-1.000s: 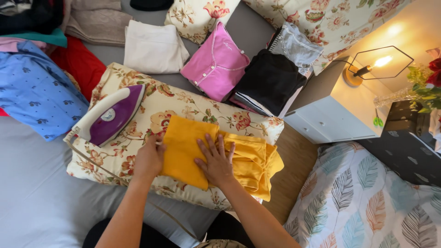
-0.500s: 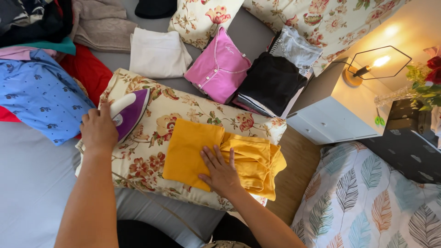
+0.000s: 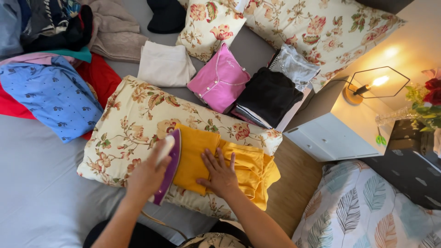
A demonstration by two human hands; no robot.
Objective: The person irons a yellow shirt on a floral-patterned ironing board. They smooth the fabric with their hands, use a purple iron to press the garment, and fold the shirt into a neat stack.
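The left hand (image 3: 146,175), at lower centre of the frame, grips the handle of the purple-and-white steam iron (image 3: 168,161), whose soleplate rests on the left edge of the folded mustard-yellow cotton garment (image 3: 202,154). The right hand (image 3: 221,175) lies released, palm down with fingers spread, on the garment just right of the iron. The garment lies on the cream floral-print pillow (image 3: 133,119) on the grey bed (image 3: 32,197).

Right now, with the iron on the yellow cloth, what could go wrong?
1. The right hand lies flat on the yellow garment close beside the purple iron; its fingers could get burned.
2. The floral pillow underneath is soft, so the iron, held by the left hand, might tip or press in new creases.
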